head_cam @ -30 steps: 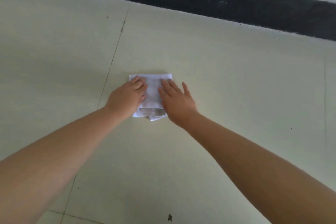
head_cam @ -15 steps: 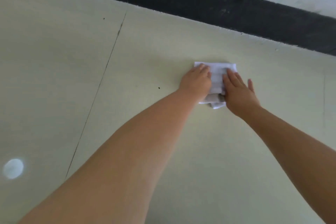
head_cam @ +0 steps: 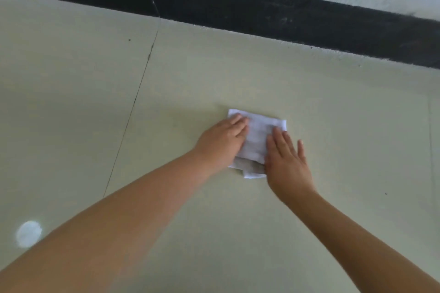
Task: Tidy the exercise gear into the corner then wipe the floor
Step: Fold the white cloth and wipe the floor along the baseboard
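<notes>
Floor [head_cam: 309, 197] wiping is underway: a folded white cloth [head_cam: 258, 140] is lying flat on the pale tiles, just right of centre, with the black skirting [head_cam: 262, 14] well off toward 12 o'clock. No exercise gear is showing, so the tidying looks done, though that is a guess. The left hand [head_cam: 221, 143] is pressing the cloth's 9 o'clock edge with straight fingers; the right hand [head_cam: 287, 162] is lying flat on its 3 o'clock edge. Both arms are reaching forward.
</notes>
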Tool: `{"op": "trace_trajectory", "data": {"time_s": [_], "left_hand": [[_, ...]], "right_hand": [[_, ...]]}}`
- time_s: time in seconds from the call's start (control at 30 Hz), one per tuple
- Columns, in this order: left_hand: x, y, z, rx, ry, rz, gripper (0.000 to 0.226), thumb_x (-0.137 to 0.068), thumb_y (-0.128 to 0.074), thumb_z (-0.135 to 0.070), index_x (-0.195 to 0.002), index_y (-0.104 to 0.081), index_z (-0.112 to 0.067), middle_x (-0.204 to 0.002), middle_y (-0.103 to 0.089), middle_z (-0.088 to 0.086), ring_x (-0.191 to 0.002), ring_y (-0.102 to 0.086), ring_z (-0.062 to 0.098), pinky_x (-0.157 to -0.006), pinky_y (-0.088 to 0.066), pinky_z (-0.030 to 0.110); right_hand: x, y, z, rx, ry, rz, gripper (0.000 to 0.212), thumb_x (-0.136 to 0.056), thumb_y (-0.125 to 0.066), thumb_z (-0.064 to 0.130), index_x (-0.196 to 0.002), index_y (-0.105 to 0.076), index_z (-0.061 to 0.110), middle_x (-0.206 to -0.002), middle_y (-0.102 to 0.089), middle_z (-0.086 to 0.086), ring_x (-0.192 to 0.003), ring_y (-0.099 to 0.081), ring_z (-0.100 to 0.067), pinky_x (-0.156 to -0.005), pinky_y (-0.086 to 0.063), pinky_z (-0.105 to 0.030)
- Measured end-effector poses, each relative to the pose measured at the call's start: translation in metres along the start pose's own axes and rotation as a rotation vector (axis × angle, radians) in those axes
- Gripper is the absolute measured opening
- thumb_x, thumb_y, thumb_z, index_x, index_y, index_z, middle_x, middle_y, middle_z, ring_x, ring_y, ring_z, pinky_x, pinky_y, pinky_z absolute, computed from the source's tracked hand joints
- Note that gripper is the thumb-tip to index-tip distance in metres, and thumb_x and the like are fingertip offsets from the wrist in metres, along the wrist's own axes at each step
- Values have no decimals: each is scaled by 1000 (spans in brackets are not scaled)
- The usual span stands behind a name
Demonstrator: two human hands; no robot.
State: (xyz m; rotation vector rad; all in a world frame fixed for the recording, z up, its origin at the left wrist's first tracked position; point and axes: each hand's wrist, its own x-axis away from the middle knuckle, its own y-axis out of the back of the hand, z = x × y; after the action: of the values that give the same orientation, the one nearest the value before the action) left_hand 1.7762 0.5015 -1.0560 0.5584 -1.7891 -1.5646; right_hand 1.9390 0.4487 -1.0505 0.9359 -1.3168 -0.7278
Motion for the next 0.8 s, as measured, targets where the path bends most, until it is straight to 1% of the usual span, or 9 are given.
{"op": "trace_trajectory", "data": {"time_s": [0.07, 0.13, 0.17, 0.23, 0.3, 0.4, 0.53, 0.67, 0.8], "left_hand": [[-54, 5, -26, 103, -38, -1, 45, -67, -34, -12, -68, -78, -2, -78, -78, 7, -74, -76, 20, -56, -60, 24], [-89, 22, -37, 186, 39, 37, 53, -70, -28, -13, -75, -80, -4, -87, -78, 4, -86, -75, 15, -67, -57, 18], [-101, 30, -35, 225, 94, 80, 61, -74, -20, -12, -96, -76, -2, -109, -73, 7, -107, -68, 14, -83, -53, 19], [-121, 31, -18, 161, 182, -20, 66, -86, -5, -10, -136, -47, -1, -149, -40, 10, -141, -33, 16, -110, -31, 26], [-122, 37, 16, 161, 314, 6, 47, -101, -18, -13, -145, -32, -4, -157, -22, 6, -147, -16, 17, -116, -20, 30], [-100, 34, 81, 111, 435, 32, 46, -102, -33, -19, -146, -29, -7, -157, -20, 5, -147, -15, 18, -118, -19, 31], [-22, 21, 142, 82, 573, 73, 46, -103, -32, -18, -146, -28, -1, -157, -20, 11, -147, -16, 23, -117, -21, 34], [55, 14, 150, 173, 665, 141, 49, -103, -33, -16, -149, -21, -3, -160, -11, 10, -149, -9, 20, -117, -10, 27], [105, 2, 123, 236, 648, 97, 48, -102, -36, -17, -148, -28, -5, -160, -14, 5, -149, -10, 16, -117, -12, 23]], "right_hand": [[-3, 17, -43, 7, -131, -21, 45, -76, -45, 8, -113, -62, -12, -122, -60, -29, -108, -63, -42, -84, -47, -62], [-24, 37, -73, 54, -162, 3, 54, -93, -42, 7, -143, -27, -6, -154, -20, -22, -141, -28, -36, -112, -22, -55], [-37, 48, -82, 69, -138, 51, 58, -98, -36, 12, -149, -11, 1, -159, -2, -12, -147, -10, -29, -118, -11, -46], [-63, 66, -83, 72, -110, 79, 60, -100, -29, 13, -150, 2, 8, -159, 11, -5, -148, 2, -23, -119, -3, -40], [-90, 81, -66, 84, -46, 62, 60, -100, -28, 13, -150, 4, 11, -159, 13, -3, -148, 4, -21, -120, -2, -38], [-130, 99, -16, 84, 68, 50, 60, -100, -29, 16, -151, 5, 13, -159, 13, -1, -148, 5, -20, -120, -1, -37], [-147, 103, 75, 26, 228, 49, 63, -99, -31, 20, -150, 6, 12, -159, 15, -1, -148, 8, -17, -120, 1, -36], [-121, 83, 134, 28, 359, 29, 61, -100, -26, 23, -150, 7, 9, -158, 17, -4, -147, 12, -15, -119, 8, -37], [-71, 54, 146, 19, 438, 57, 60, -99, -24, 19, -150, 6, 10, -158, 16, -5, -148, 11, -16, -117, 13, -40]]}}
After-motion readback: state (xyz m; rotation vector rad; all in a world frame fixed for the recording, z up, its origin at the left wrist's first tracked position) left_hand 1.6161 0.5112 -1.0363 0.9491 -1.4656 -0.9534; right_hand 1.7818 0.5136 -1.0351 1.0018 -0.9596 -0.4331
